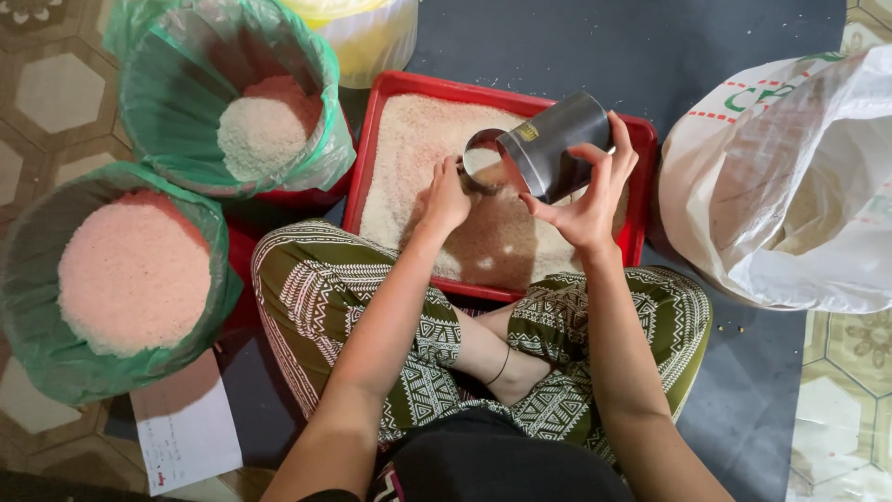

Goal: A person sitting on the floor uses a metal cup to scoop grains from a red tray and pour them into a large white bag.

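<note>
I sit cross-legged on the floor behind a red tray (641, 177) filled with white rice. My right hand (590, 200) grips a grey metal can (548, 144), tilted on its side above the rice with its open mouth facing left. My left hand (448, 197) hangs over the middle of the tray with its fingers at the can's mouth; what those fingers hold is hidden. A dark shadow from the hands and can falls on the rice below.
Two containers lined with green plastic hold rice at the left (135, 270) and upper left (265, 130). A yellowish tub (372, 37) stands behind the tray. A large white sack (790, 186) lies open at the right. A white paper sheet (186, 432) lies at the lower left.
</note>
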